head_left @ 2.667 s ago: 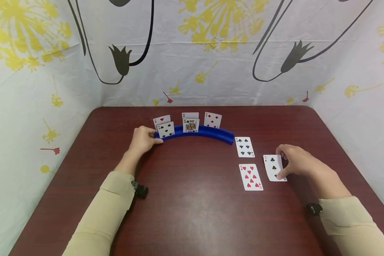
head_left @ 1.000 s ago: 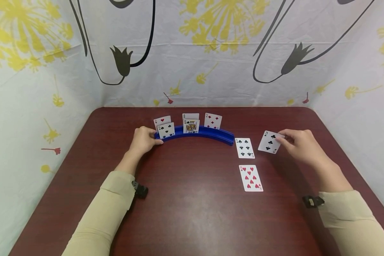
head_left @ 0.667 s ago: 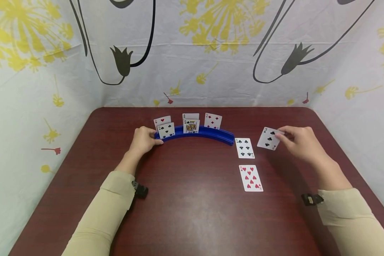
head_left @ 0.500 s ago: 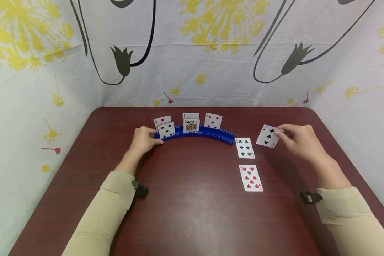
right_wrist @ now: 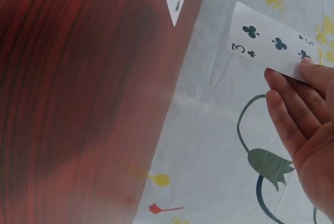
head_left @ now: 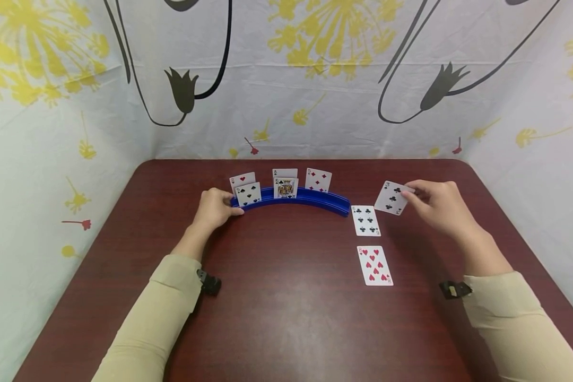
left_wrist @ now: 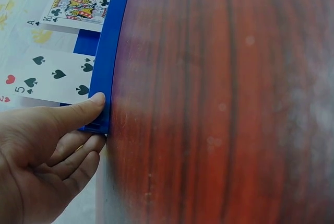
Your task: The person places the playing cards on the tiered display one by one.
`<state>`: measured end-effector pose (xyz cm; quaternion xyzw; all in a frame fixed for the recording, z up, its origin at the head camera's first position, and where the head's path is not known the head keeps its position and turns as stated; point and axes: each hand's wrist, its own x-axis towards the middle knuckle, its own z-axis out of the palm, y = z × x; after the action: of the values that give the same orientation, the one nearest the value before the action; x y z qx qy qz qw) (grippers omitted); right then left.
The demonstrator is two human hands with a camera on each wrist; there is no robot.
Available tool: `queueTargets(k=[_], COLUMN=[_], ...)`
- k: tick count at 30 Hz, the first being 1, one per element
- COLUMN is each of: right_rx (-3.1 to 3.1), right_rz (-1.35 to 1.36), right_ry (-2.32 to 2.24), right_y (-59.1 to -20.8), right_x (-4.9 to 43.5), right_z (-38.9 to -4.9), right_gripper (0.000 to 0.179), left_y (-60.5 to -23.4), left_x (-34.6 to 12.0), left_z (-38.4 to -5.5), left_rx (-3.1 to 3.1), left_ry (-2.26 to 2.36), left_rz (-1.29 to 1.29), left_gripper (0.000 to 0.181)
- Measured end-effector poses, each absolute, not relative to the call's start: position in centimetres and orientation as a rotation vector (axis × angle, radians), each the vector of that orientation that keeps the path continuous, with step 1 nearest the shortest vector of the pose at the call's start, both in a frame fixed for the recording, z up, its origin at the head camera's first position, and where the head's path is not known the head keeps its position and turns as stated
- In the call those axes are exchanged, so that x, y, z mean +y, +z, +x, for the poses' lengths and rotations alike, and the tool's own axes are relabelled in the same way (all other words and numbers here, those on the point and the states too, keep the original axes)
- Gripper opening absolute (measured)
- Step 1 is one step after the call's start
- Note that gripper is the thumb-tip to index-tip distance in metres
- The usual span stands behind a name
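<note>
Between thumb and fingers my right hand (head_left: 441, 207) pinches the three of clubs (head_left: 391, 198) by its right edge, face toward me, raised above the table right of the rack. At the far left end of the curved blue card rack (head_left: 315, 197), my left hand (head_left: 213, 209) grips the rack, thumb in front, as the left wrist view shows. Upright in the rack stand the five of spades (head_left: 248, 194) before a two of hearts (head_left: 241, 178), the king of clubs (head_left: 285, 188) before an ace (head_left: 285, 172), and the five of diamonds (head_left: 318, 180).
Flat on the dark red wooden table (head_left: 286, 313) lie the six of clubs (head_left: 365, 220), close to the rack's right end, and the eight of hearts (head_left: 374, 266) nearer me. Behind the table hangs a white patterned cloth (head_left: 344, 132).
My right hand has picked the three of clubs up off the table and carried it up, away from me, then leftward toward the rack. The left hand stays on the rack.
</note>
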<state>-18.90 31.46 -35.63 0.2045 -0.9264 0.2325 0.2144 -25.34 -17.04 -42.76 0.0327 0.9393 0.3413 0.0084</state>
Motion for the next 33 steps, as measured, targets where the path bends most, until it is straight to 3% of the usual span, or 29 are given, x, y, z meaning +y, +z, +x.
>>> queueTargets(k=[33], right_rx=[-2.501], right_rz=[0.638], right_ry=[0.686], right_y=[-36.4], right_x=[26.6], right_z=[-21.0], right_gripper=[0.006], left_y=[-42.8], left_x=[-17.1], left_z=[-25.4], left_rx=[2.924], left_ry=[1.073], left_rz=[0.085], left_gripper=[0.048])
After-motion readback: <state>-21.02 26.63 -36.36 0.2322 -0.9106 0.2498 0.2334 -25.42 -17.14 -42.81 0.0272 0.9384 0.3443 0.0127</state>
